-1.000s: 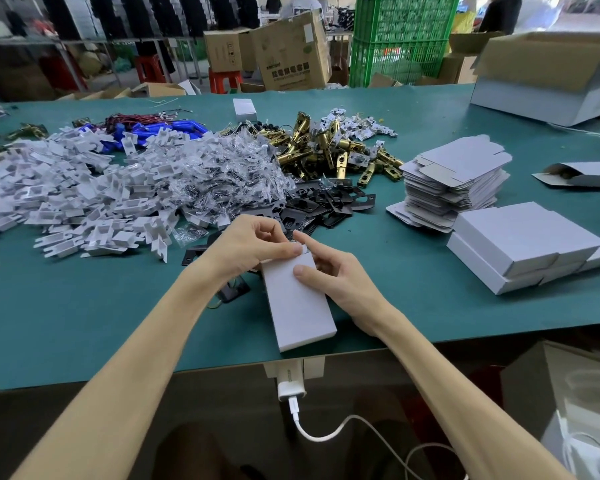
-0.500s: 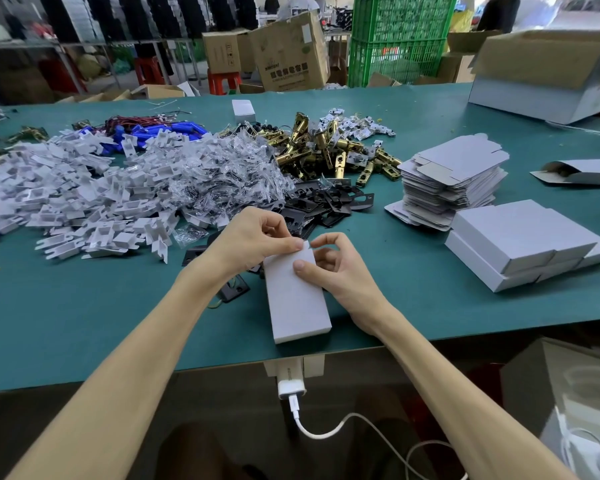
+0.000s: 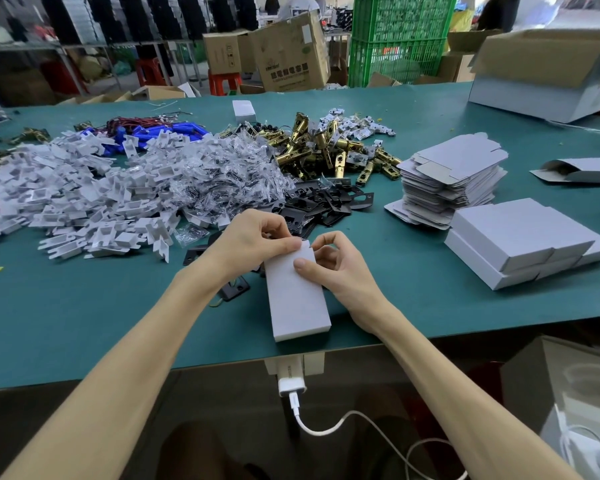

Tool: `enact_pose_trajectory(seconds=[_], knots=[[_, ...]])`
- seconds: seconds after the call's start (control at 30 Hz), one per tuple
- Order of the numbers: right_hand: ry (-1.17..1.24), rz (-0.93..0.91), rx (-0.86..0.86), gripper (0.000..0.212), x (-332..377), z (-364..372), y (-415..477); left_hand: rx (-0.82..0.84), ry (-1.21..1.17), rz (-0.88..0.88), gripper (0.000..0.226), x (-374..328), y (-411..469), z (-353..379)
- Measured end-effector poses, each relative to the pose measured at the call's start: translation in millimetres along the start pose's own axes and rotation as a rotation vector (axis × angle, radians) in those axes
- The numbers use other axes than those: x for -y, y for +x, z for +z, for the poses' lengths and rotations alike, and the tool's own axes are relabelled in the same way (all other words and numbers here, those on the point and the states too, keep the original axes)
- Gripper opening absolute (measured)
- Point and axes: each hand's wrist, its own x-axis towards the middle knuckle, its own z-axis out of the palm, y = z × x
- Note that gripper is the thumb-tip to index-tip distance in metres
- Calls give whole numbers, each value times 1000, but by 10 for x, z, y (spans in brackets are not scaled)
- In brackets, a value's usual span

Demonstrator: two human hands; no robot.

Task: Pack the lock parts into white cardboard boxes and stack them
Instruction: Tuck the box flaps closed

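Long white cardboard box [image 3: 297,296] lies flat on the green bench [image 3: 84,323], near the front edge, long axis running away from the person, near end closed. Left hand [image 3: 250,242] is at the far left corner, fingers curled, thumb and forefinger pinching the far-end flap. Right hand [image 3: 343,271] grips the far right side: thumb pressed flat on the top face, other fingers curled round the end. Can't tell whether the far flap is fully tucked; the hands cover it. Black metal plate [image 3: 236,289] sits on the bench just left of the box, partly under the left wrist. Finished stack of closed white boxes [image 3: 520,240] is well to the right, two layers high. Behind it, a pile of flat white box blanks [image 3: 454,178]. Heap of black strike plates [image 3: 323,202] lies just beyond the hands, brass latch bolts [image 3: 326,150] behind that. Clear bags of small hardware [image 3: 215,174] and a wide pile of folded white card inserts [image 3: 66,195] cover the left. One white box with an open end [image 3: 579,171] lies at the far right. White charger plug with cable [image 3: 291,384] hangs under the bench edge.
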Motion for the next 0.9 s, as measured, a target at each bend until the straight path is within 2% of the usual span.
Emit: enact_pose_trajectory(seconds=[0.07,0.17,0.27,0.37,0.5,0.63,0.77,0.9], knots=[[-1,-1,-15,32,-8,6,6,14,-22,-6,18,29,-20,-17],[30,-7,-38,35,-10,3,15,56,-194,-86,3,96,-90,-8],[29,-38,-9,45,-11,-5,16,72,-426,-175,25,156,-247,84],[12,-56,8,36,-13,-4,14,17,-528,-196,33,215,-386,194],[22,-67,-8,30,-25,-12,12,-123,-507,-147,32,154,-437,420],[42,-91,-28,26,-28,-16,5,-343,-140,8,36,85,-449,670],[46,-111,-39,21,-45,-17,7,-395,-113,62,36,85,-456,695],[18,-101,-64,18,-60,-13,20,-441,-114,83,23,101,-463,689]])
